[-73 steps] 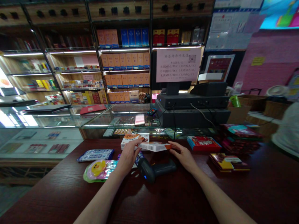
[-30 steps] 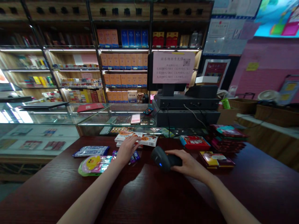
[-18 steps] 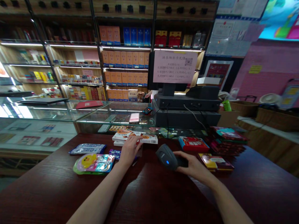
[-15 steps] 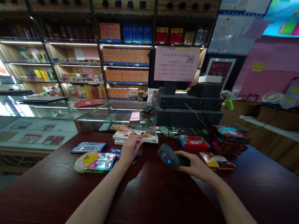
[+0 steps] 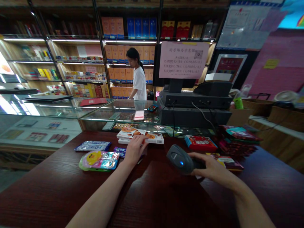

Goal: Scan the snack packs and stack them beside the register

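My left hand point(image 5: 136, 150) lies over the near edge of some flat white biscuit boxes point(image 5: 155, 138) with cookies pictured on them. Its fingers are stretched out across the boxes, and the hand hides part of them. My right hand point(image 5: 210, 164) is wrapped round the handle of a dark barcode scanner point(image 5: 180, 159), held above the wooden table. A blue light glows on the scanner, whose head points left towards the boxes. Just left of my left hand is a small purple packet point(image 5: 120, 151), partly covered.
Left on the table point(image 5: 47, 190) lie blue-white packets point(image 5: 92, 146) and a duck-faced pack point(image 5: 99, 160). Right are a red box point(image 5: 200, 143), a yellow-and-maroon pack point(image 5: 229, 161) and stacked dark packets point(image 5: 238, 141). Behind stand a glass counter point(image 5: 95, 110), a cash-register unit point(image 5: 194, 99) and a person point(image 5: 139, 80).
The scanner in my right hand has shifted slightly right. My left hand stays at the boxes. A person has come into view behind the counter, and the view has turned a little.
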Motion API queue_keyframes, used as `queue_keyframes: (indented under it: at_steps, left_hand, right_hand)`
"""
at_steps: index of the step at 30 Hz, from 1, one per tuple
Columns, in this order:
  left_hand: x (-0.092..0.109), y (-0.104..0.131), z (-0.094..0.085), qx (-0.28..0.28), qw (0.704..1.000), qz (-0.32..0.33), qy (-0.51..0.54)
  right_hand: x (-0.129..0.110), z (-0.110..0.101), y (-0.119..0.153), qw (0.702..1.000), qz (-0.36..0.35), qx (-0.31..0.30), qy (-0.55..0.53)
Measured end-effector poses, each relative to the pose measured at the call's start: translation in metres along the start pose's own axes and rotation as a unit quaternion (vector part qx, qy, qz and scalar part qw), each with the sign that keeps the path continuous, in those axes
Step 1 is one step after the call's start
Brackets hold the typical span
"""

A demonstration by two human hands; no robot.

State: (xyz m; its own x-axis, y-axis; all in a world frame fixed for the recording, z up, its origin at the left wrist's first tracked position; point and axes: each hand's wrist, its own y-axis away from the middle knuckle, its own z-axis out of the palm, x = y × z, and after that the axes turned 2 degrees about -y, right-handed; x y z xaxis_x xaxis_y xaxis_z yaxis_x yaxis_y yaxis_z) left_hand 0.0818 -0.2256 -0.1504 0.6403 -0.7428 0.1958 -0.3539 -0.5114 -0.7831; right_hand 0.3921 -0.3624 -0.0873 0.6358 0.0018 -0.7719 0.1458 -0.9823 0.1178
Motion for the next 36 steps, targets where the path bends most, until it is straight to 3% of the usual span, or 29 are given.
queue_keyframes:
  at_steps: [23, 29, 36]
  left_hand:
    - [0.002, 0.0, 0.0, -0.006, 1.0, -0.002, 0.001]
    - [0.001, 0.0, 0.0, -0.007, 1.0, -0.017, 0.011]
    - [-0.005, 0.002, -0.003, 0.006, 0.998, -0.056, 0.022]
  right_hand:
    - [0.005, 0.001, -0.002, 0.999, -0.024, -0.002, -0.023]
    - [0.003, 0.023, -0.013, 0.996, -0.059, -0.066, 0.0]
    - [0.0, 0.059, -0.028, 0.985, -0.143, -0.03, 0.095]
